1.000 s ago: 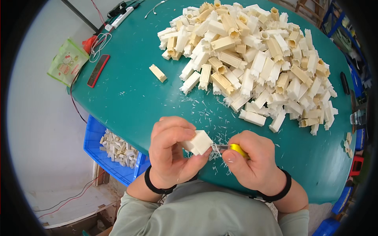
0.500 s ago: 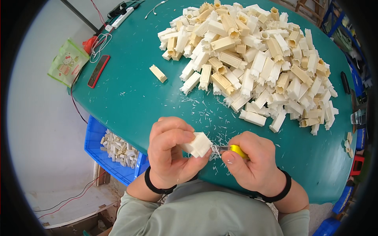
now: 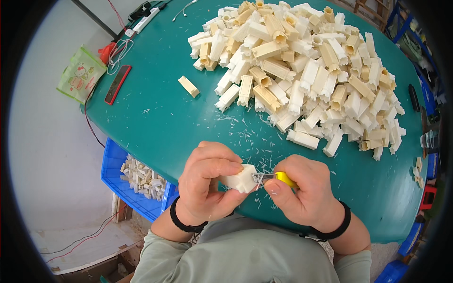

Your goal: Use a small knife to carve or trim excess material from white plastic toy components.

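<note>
On your left, a blue bin (image 3: 110, 162) holds small pale pieces (image 3: 142, 179). Next, the bent thumb and fingers of your left hand (image 3: 195, 185) pinch a white block (image 3: 242, 179) over the green table (image 3: 155, 137), close to you. Its right end is just by the blade (image 3: 267, 176) of a yellow knife (image 3: 285, 178). Your right hand (image 3: 305, 189) curls tight around the knife. Farther back, mostly right, sits a big pile of pale blocks (image 3: 309, 74).
</note>
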A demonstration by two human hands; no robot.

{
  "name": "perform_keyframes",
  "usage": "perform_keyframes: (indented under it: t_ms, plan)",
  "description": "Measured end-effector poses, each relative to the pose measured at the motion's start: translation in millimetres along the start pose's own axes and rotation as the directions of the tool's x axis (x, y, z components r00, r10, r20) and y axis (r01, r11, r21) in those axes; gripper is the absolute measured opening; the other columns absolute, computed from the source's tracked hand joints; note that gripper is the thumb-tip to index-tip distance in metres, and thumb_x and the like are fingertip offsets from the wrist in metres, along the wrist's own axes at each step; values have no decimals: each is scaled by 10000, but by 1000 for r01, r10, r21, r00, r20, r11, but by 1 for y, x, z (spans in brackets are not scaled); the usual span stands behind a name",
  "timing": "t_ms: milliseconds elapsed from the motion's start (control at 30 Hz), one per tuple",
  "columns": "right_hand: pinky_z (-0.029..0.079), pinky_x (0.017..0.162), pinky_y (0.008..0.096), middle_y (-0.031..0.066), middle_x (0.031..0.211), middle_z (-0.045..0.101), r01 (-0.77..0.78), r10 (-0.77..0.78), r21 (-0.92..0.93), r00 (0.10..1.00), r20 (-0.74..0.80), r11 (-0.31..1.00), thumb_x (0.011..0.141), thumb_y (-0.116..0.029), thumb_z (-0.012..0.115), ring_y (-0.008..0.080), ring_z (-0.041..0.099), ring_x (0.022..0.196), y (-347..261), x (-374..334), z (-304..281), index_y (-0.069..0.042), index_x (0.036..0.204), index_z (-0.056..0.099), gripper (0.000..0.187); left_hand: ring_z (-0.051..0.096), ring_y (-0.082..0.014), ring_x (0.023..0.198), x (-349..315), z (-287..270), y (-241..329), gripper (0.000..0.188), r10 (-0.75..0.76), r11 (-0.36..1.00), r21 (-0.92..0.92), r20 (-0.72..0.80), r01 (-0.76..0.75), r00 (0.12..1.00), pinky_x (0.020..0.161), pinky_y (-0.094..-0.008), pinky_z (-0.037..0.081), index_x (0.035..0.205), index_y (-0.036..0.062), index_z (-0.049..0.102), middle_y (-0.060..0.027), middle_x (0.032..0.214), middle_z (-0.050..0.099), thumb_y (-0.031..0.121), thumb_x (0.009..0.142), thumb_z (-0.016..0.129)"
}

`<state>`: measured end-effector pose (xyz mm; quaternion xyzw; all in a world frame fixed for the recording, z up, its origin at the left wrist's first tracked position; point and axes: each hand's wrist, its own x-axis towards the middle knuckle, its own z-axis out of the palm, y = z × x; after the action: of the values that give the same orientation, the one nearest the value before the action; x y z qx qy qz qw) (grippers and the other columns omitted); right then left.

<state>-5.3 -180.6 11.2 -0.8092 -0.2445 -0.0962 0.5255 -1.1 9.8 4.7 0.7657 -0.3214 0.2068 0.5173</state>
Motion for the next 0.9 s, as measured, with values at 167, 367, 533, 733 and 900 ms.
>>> perform_keyframes:
  t_ms: [167, 367, 533, 733, 900]
  plan:
    - [347, 392, 310, 84, 551, 465, 13, -13, 1, 1000, -2, 1000, 779, -249, 662, 236, 461, 432, 0, 2, -2, -48, 648, 500, 290, 517, -191, 758, 1, 2, 1, 383, -27, 999, -36, 6, 27, 1000, 639, -287, 430, 938, 62, 495, -93, 894, 534, 54, 656, 753]
    - [341, 415, 299, 97, 556, 439, -233, 235, 73, 972, -25, 970, 827, -262, 623, 226, 417, 451, 2, 6, -6, -27, 667, 502, 309, 580, -228, 758, 5, 9, 14, 304, 38, 942, -335, 203, 33, 979, 677, -309, 429, 939, 36, 574, -84, 877, 600, 48, 677, 726]
    - [335, 427, 277, 80, 554, 431, -227, 228, 170, 974, 14, 959, 842, -258, 608, 180, 391, 458, 1, 4, -6, -17, 680, 502, 309, 570, -217, 809, 4, 1, 6, 333, -75, 953, -286, 100, 101, 992, 684, -293, 436, 973, 2, 559, -108, 915, 592, 68, 695, 732]
    - [323, 432, 259, 66, 557, 425, -233, 227, 208, 972, 54, 950, 821, -266, 638, 152, 368, 468, -5, 2, -5, -9, 689, 507, 317, 558, -209, 839, 0, -1, 7, 338, -121, 947, -292, 56, 132, 991, 680, -275, 443, 993, -18, 549, -138, 954, 579, 73, 715, 718]
    - [321, 425, 253, 55, 554, 423, -183, 167, 266, 982, 85, 946, 775, -298, 691, 143, 378, 466, -6, 0, -1, -23, 681, 499, 348, 560, -224, 819, 1, 1, 6, 306, -99, 976, -185, 71, 111, 993, 672, -286, 450, 978, -3, 560, -143, 947, 573, 44, 707, 693]
